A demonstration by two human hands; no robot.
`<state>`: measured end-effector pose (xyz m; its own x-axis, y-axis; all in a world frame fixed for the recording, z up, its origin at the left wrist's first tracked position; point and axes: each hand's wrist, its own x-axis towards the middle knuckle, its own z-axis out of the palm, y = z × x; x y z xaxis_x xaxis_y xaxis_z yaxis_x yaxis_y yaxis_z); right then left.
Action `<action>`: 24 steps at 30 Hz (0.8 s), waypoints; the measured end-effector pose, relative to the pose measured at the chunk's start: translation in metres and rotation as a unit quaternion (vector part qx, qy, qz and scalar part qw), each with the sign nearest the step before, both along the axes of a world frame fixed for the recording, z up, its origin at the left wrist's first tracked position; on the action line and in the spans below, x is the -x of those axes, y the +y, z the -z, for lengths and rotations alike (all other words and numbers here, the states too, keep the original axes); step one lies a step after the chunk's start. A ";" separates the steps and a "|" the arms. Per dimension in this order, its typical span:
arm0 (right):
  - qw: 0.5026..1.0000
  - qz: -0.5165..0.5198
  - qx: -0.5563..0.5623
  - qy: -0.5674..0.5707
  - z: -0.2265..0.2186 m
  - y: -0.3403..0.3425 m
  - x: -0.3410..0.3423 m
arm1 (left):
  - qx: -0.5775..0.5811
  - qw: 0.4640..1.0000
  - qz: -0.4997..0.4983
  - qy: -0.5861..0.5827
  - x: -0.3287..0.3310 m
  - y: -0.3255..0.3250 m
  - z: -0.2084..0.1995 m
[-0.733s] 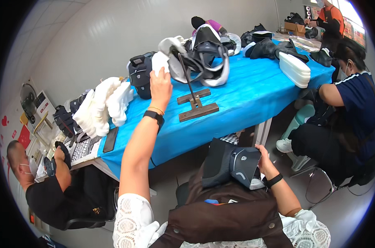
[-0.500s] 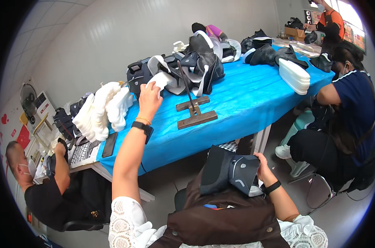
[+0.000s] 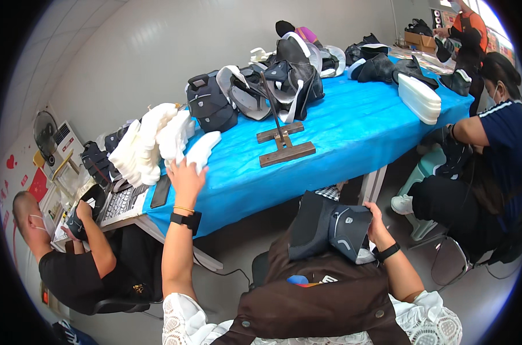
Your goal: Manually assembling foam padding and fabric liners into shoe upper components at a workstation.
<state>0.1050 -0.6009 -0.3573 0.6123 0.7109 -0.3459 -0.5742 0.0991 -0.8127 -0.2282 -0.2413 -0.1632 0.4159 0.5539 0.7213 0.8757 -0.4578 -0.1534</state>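
My left hand (image 3: 186, 179) is over the table's near left edge, fingers spread. Its fingertips meet the near end of a white, sole-shaped piece (image 3: 203, 148) on the blue cloth; nothing shows wrapped in the fingers. Just beyond is a pile of similar white pieces (image 3: 151, 138). My right hand (image 3: 377, 225) grips the right side of a dark shoe upper (image 3: 330, 227) with a grey panel and pale edge, resting on my brown apron (image 3: 312, 307). Part of that hand is hidden behind the upper.
The blue-covered table (image 3: 353, 132) bears a wooden-footed stand with an upright rod (image 3: 287, 152), dark shoe uppers (image 3: 212, 103) and a white stack (image 3: 419, 99). A phone (image 3: 161, 191) lies by the left edge. Co-workers sit left (image 3: 71, 253) and right (image 3: 496, 149).
My left hand has come down and left from beside the dark uppers, and the white piece it held now lies on the cloth. My right hand still holds the upper.
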 end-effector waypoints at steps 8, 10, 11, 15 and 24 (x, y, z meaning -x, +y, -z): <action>1.000 -0.008 -0.011 0.016 0.012 0.001 -0.002 | 0.164 0.905 0.382 -0.091 -0.112 -0.043 0.008; 1.000 0.003 -0.023 0.017 0.006 0.001 0.001 | 0.235 0.884 0.397 -0.076 -0.143 -0.061 0.012; 1.000 0.004 -0.024 0.014 0.015 -0.001 -0.005 | 0.233 0.883 0.399 -0.077 -0.154 -0.064 0.017; 1.000 -0.014 -0.013 0.005 0.007 0.000 -0.003 | 0.186 0.897 0.397 -0.056 -0.161 -0.062 0.036; 0.988 0.014 -0.147 -0.049 -0.026 -0.014 0.012 | 0.177 0.901 0.387 -0.086 -0.132 -0.063 0.038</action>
